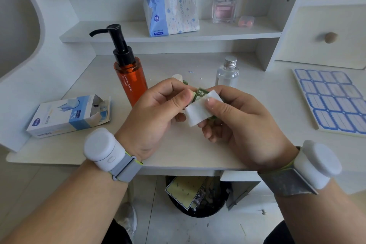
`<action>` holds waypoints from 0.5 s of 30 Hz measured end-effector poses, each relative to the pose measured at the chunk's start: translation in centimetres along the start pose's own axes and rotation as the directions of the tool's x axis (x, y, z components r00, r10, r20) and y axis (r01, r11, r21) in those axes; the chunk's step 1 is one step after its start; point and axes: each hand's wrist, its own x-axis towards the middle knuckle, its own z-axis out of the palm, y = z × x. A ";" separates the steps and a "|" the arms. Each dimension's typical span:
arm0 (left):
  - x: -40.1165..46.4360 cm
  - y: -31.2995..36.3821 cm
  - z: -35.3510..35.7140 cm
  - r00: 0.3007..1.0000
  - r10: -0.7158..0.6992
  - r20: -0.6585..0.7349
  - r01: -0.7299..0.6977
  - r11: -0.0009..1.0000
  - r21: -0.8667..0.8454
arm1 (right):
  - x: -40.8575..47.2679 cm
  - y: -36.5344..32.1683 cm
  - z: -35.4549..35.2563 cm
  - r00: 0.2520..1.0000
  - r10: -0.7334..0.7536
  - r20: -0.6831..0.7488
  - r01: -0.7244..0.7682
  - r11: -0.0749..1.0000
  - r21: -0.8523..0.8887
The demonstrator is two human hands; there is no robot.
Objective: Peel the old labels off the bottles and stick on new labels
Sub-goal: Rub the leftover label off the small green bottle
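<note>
Left hand [158,109]: fingers curled round a small green bottle [201,93], held above the bench [178,65].
Right hand [233,117]: thumb and fingers pinch a white pad [200,113] against the bottle's green label.
Behind: amber pump bottle [129,77], clear bottle [227,72].
Right: label sheet [334,99], lying flat.
</note>
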 end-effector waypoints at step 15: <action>-0.2 0.0 -0.2 0.999 0.005 0.054 -0.004 1.000 -0.014 | 0.3 -0.1 0.1 0.996 0.003 -0.093 0.002 0.998 0.058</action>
